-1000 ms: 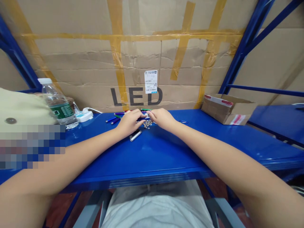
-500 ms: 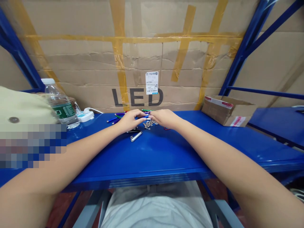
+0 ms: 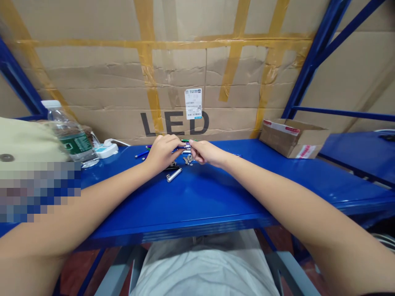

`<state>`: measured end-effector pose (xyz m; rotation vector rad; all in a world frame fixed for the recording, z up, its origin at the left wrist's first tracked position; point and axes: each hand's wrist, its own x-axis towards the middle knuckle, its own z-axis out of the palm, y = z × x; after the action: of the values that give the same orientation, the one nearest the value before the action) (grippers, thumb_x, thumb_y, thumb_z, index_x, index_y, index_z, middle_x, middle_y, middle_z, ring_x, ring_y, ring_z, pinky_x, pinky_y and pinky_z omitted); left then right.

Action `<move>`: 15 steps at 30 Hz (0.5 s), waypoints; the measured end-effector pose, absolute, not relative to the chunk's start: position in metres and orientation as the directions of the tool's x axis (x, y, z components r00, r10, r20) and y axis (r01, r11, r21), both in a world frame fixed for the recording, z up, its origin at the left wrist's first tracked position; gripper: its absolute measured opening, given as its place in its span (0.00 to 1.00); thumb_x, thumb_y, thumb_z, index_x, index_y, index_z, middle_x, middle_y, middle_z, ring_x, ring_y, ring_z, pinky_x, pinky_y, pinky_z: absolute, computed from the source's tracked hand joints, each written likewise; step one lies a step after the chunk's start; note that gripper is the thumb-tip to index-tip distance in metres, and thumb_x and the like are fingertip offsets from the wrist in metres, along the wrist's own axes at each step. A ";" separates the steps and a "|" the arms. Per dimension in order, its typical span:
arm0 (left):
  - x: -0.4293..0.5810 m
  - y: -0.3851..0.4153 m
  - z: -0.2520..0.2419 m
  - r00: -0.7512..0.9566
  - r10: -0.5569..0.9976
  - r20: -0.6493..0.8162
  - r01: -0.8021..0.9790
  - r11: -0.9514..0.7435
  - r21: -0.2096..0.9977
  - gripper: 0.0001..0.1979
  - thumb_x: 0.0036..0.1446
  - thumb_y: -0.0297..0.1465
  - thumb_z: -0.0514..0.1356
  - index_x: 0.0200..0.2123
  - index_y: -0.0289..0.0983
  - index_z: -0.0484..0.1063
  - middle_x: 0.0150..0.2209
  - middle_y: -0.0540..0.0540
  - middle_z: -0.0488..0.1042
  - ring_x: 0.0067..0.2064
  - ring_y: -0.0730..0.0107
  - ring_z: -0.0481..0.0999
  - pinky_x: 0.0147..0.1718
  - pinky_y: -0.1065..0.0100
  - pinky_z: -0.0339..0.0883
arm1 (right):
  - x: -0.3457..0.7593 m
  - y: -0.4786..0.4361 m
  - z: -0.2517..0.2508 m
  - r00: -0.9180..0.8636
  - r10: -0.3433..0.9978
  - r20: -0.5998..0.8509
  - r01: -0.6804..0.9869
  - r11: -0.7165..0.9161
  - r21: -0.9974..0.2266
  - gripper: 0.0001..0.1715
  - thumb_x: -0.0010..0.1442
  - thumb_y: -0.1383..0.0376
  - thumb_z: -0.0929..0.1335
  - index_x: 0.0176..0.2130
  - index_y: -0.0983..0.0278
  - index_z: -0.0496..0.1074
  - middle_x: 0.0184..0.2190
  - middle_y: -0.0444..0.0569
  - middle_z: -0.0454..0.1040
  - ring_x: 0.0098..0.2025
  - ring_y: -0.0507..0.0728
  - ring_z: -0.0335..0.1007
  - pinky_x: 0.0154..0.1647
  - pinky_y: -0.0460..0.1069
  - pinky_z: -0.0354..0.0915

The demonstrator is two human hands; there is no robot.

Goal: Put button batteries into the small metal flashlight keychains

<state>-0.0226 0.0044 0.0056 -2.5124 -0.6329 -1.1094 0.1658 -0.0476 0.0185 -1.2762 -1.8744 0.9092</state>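
Note:
My left hand (image 3: pixel 163 152) is closed around a slim blue pen-shaped tube (image 3: pixel 185 146), which points to the right. Thumb and fingers of my right hand (image 3: pixel 206 152) pinch the tube's other end, with the remaining fingers curled. Small silver button cells (image 3: pixel 188 159) lie loose on the table just below the tube. A short silver tube with a small clip or ring (image 3: pixel 174 175) rests nearer to me, beside a black piece (image 3: pixel 173 167). Another blue tube (image 3: pixel 142 154) lies left of my left hand, and several more are partly hidden behind my hands.
The blue metal table (image 3: pixel 197 197) backs onto a large cardboard box (image 3: pixel 108 90) marked LED. On the left stand a water bottle (image 3: pixel 75 142), a white power strip (image 3: pixel 106 150) and a pale bag or cloth (image 3: pixel 27 139). An open small carton (image 3: pixel 293 139) sits on the right.
My right hand has gone from lying nearly flat over the tubes to curled and pinching the blue tube's end. My left hand has lifted slightly. The view has shifted a little.

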 end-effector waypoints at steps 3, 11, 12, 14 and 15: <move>-0.023 0.005 0.005 0.643 0.265 0.718 0.497 -0.858 -0.128 0.05 0.61 0.33 0.59 0.37 0.39 0.74 0.35 0.46 0.76 0.40 0.64 0.74 0.38 0.65 0.58 | 0.165 -0.047 0.017 -0.273 0.955 0.116 0.536 0.251 -0.806 0.31 0.70 0.56 0.50 0.20 0.62 0.58 0.12 0.40 0.57 0.16 0.49 0.51 0.21 0.46 0.53; -0.017 0.008 0.002 0.611 0.315 0.726 0.327 -0.936 0.130 0.06 0.58 0.33 0.60 0.36 0.37 0.74 0.34 0.46 0.76 0.37 0.67 0.74 0.37 0.67 0.65 | 0.171 -0.049 0.021 -0.270 0.857 0.438 0.937 0.338 -0.084 0.32 0.69 0.53 0.53 0.30 0.66 0.74 0.32 0.56 0.77 0.35 0.59 0.71 0.33 0.49 0.57; -0.017 0.007 0.002 0.598 0.331 0.730 0.326 -0.932 0.156 0.07 0.58 0.34 0.60 0.36 0.37 0.74 0.34 0.46 0.76 0.36 0.67 0.74 0.36 0.67 0.65 | 0.171 -0.049 0.022 -0.269 0.850 0.454 0.944 0.326 -0.051 0.32 0.69 0.52 0.53 0.31 0.66 0.74 0.33 0.57 0.77 0.37 0.60 0.72 0.34 0.50 0.57; -0.017 0.007 0.004 0.595 0.338 0.730 0.337 -0.929 0.155 0.08 0.58 0.36 0.59 0.35 0.37 0.74 0.34 0.46 0.76 0.36 0.66 0.74 0.36 0.67 0.65 | 0.170 -0.048 0.022 -0.257 0.851 0.459 0.942 0.327 -0.080 0.32 0.68 0.50 0.54 0.29 0.67 0.73 0.31 0.56 0.76 0.37 0.60 0.72 0.35 0.49 0.57; -0.018 0.007 0.005 0.602 0.319 0.732 0.348 -0.930 0.120 0.09 0.58 0.37 0.59 0.35 0.37 0.74 0.33 0.45 0.76 0.36 0.66 0.74 0.36 0.66 0.65 | 0.169 -0.047 0.022 -0.242 0.860 0.449 0.929 0.339 -0.149 0.33 0.68 0.50 0.54 0.27 0.66 0.72 0.29 0.55 0.75 0.35 0.58 0.71 0.34 0.49 0.57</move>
<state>-0.0176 0.0067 0.0052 -2.7802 -0.5793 -1.2590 0.1695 -0.0474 0.0216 -1.5666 -2.1554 -0.2038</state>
